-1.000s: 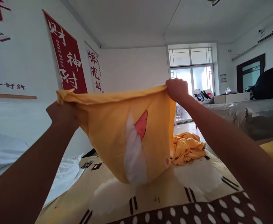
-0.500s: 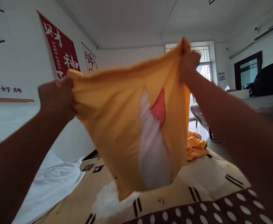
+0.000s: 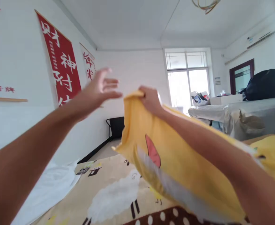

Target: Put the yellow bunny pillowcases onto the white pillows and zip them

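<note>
My right hand (image 3: pixel 152 99) grips the upper edge of a yellow cloth (image 3: pixel 175 162) with a pink and grey-white print. The cloth hangs from that fist and trails under my right forearm toward the lower right, partly blurred by motion. To the left of it, my left hand (image 3: pixel 103 85) is raised in the air with its fingers apart, holding nothing. A small gap separates its fingertips from the cloth. Whether the cloth is a single layer or a cover such as a pillowcase, I cannot tell.
Below lies a beige blanket (image 3: pixel 99 175) with a sheep print and a brown dotted border. White fabric (image 3: pixel 55 181) is at left, and more yellow fabric (image 3: pixel 273 153) lies at right. Behind stands a plastic-covered table (image 3: pixel 212 111) bearing a black bag (image 3: pixel 264 84).
My left hand has let go of the cloth and opened. My right hand has moved left and down with the cloth, which now sweeps toward the lower right instead of being stretched between both hands.
</note>
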